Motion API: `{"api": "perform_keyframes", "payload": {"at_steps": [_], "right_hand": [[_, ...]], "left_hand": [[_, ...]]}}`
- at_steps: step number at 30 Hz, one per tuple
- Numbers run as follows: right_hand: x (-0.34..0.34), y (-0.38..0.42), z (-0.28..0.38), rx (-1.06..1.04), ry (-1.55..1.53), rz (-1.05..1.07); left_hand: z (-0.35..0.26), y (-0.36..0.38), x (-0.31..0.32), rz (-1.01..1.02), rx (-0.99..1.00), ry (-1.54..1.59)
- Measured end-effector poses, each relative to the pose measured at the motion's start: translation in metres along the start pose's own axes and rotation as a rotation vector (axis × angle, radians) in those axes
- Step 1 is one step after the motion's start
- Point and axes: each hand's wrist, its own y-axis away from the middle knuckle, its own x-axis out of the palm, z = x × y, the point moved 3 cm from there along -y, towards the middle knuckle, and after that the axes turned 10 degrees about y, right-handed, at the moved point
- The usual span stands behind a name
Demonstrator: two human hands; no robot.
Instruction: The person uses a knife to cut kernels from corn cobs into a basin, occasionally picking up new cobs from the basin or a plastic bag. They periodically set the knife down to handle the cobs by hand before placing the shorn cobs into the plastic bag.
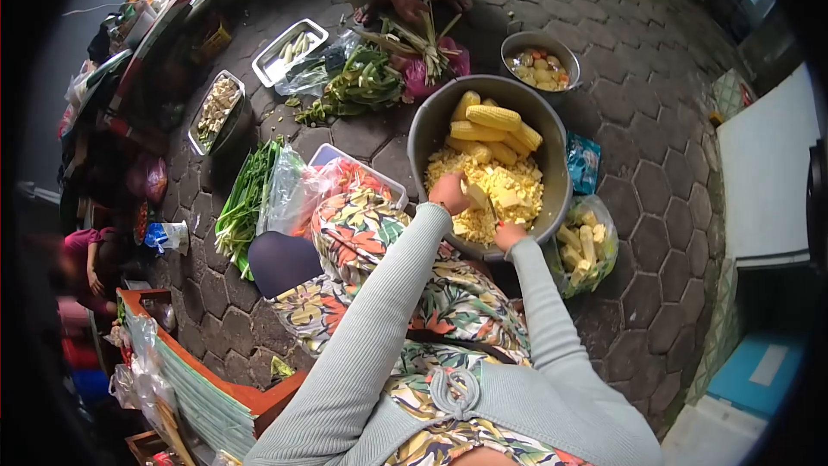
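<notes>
Corn cob (475, 196), partly hidden, is lying within the wide grey basin (559, 201), just above the cut kernels (523, 202). The left hand (449, 193) is closing its fingers around the cob near the basin's near left side. The right hand (510, 236) is gripping what appears to be a knife (492, 206), its thin blade pointing away from the wearer and in toward the cob. The two hands are working close together but are not touching. Whole yellow cobs (489, 132) are resting in a pile at the far side of the basin, directly beyond the kernels. A clear bag of pale cob pieces (584, 252) is standing on the paving just outside the basin, beside the right wrist; a blue packet (584, 163) is lying beyond it.

Principal hazards, as judged from this arrangement: the blade is facing the side where the left fingers are holding, so a slip on a wet or rolling cob could be carrying the edge into them. A cut angled too deep could be taking hard core in with the kernels. The piled cobs are leaning on one another, and a knock could be sending one down against the hands. Whether the cob is bracing against the kernels or hanging free of them, one cannot tell.
</notes>
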Motion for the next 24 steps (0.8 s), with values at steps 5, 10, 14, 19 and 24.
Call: {"api": "perform_keyframes", "payload": {"at_steps": [5,10,14,19,24], "right_hand": [[-0.023,0.058,0.006,0.05,-0.172,-0.136],[-0.028,0.07,0.006,0.155,-0.285,-0.184],[-0.036,0.079,0.0,0.203,-0.347,-0.242],[-0.037,0.086,-0.017,0.243,-0.377,-0.291],[-0.03,0.091,-0.023,0.252,-0.385,-0.294]], "left_hand": [[0.0,-0.005,0.005,-0.057,-0.153,0.051],[0.005,-0.009,0.008,-0.069,-0.102,0.029],[0.002,-0.007,0.01,-0.058,-0.007,0.052],[-0.007,-0.006,0.008,-0.012,0.116,0.062],[-0.009,-0.004,0.005,0.004,0.149,0.09]]}}
